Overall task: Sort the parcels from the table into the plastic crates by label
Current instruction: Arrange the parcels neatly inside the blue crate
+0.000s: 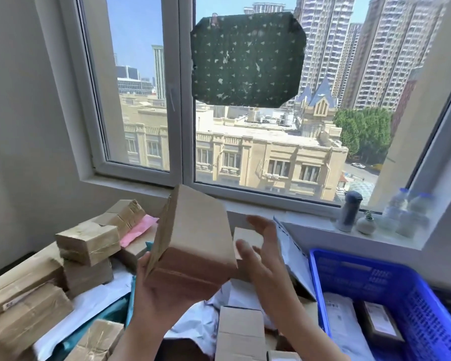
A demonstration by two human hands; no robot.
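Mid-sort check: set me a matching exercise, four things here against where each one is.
Things:
1. raised box
2. crate
3. pink mailer
4. flask

Places:
A. on the sill
B. lower right, with parcels inside
C. held up by the left hand
D. beside the brown boxes, back left

Pairs: 1-C, 2-B, 3-D, 4-A

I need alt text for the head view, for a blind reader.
A left hand holds up a brown box above a pile of parcels; the open right hand is beside it. A blue crate stands at right, below a window.
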